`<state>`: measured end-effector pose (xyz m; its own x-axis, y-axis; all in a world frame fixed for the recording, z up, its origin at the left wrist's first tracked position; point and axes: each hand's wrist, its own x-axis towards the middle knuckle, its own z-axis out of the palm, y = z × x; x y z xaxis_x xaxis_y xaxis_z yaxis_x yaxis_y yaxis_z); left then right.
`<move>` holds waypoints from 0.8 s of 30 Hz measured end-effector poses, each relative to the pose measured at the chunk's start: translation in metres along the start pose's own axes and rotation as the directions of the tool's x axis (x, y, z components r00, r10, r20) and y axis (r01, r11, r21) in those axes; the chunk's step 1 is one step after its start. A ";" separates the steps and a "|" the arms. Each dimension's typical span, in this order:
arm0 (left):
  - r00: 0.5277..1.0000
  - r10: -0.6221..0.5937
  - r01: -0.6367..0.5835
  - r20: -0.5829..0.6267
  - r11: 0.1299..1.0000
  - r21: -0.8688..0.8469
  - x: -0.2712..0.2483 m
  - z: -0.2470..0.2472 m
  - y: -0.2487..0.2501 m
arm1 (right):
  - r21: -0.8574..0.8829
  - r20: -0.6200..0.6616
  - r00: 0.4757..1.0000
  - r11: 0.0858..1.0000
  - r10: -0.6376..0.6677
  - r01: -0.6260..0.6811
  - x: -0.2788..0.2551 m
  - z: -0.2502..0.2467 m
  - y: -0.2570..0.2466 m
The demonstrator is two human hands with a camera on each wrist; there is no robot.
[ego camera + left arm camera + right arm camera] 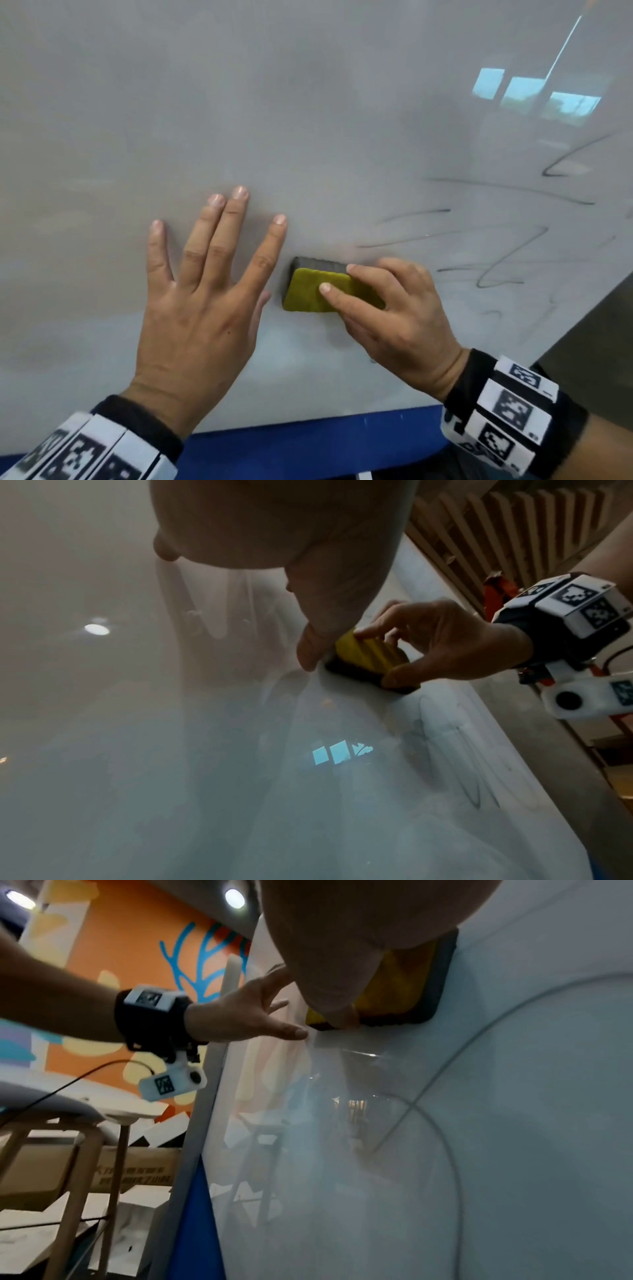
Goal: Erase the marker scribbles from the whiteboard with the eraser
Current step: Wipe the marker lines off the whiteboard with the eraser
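Note:
The whiteboard fills the head view, with dark marker scribbles on its right part. A yellow eraser with a dark felt base lies flat against the board near the middle. My right hand grips the eraser, fingers on top and along its far edge, thumb under it. My left hand lies flat on the board just left of the eraser, fingers spread and straight. The left wrist view shows the eraser held by my right hand. In the right wrist view the eraser sits beside a curved marker line.
A blue edge runs below the whiteboard's lower border. The board's right border slants off to a dark surface. Wooden furniture and a cardboard box stand left of the board, before an orange painted wall.

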<state>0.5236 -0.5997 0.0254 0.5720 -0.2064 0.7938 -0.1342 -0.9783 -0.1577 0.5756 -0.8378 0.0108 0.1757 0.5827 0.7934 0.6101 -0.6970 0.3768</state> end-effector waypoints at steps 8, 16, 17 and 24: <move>0.998 0.064 -0.064 -0.030 0.998 0.003 0.064 -0.028 0.012 | 0.041 -0.158 0.958 0.971 0.240 -0.237 0.028 -0.039 0.043; 0.987 0.159 -0.159 0.037 0.987 0.012 0.087 -0.045 0.014 | -0.006 -0.071 0.994 0.996 0.087 -0.088 0.020 -0.043 0.056; 0.985 0.170 -0.170 0.034 0.985 0.014 0.090 -0.046 0.014 | -0.002 -0.106 0.980 0.986 0.167 -0.168 0.023 -0.050 0.064; 0.972 0.234 -0.233 -0.029 0.972 0.032 0.105 -0.047 0.016 | -0.007 -0.058 0.971 0.973 0.231 -0.232 0.022 -0.044 0.044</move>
<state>0.5436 -0.6368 0.1340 0.5012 -0.4288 0.7516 -0.2375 -0.9034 -0.3571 0.5726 -0.8738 0.0657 0.2666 0.3809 0.8853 0.5477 -0.8157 0.1860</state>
